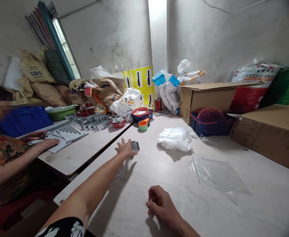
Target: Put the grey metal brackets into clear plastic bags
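My left hand [126, 149] reaches far out over the white table, its fingers spread. It touches or hovers over a small grey piece [135, 146] that shows beyond its fingertips; whether more lies beneath the hand is hidden. Nearer the front edge, my right hand [160, 204] rests over the table with its fingers curled and a gap between fingertips and thumb, nothing visible in it. A pile of white plastic bags [174, 139] lies beyond my right hand, and a clear flat bag [218, 172] is spread to its right.
An orange and green tape roll [143, 125] stands near a red basket [140, 112] at the back. Cardboard boxes [270, 138] and a blue basket [208, 123] line the right. At the left table [67, 161], another person handles grey sheets [65, 136] beside piled grey pieces.
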`<action>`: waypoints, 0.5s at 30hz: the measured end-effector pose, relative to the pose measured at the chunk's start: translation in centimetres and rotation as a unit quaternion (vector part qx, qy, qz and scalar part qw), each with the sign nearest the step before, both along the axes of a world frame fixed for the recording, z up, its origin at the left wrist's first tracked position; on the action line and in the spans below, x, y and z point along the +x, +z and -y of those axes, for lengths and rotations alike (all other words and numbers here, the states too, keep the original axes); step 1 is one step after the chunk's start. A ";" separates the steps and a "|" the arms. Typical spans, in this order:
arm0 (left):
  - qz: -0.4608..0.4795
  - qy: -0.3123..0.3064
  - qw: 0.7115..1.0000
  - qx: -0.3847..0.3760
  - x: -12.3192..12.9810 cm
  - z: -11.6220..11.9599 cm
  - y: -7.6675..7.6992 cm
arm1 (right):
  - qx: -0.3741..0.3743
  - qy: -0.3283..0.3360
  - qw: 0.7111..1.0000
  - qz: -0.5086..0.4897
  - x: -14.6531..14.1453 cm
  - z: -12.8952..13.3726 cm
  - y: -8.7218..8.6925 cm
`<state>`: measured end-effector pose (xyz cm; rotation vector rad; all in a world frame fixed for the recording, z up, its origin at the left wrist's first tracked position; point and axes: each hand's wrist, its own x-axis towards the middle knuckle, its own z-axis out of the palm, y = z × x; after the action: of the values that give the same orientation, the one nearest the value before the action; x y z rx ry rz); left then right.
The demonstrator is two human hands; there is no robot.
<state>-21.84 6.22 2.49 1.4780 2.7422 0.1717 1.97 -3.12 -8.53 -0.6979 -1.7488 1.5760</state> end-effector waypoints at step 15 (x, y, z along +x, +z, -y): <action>-0.018 -0.136 0.990 -0.022 3.4 -2.3 -2.1 | 0.271 -0.359 0.869 0.207 8.7 -7.5 5.3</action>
<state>-18.49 8.48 0.44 1.8358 2.5170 0.0765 10.66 4.42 -3.27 -1.2572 -1.7857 0.4146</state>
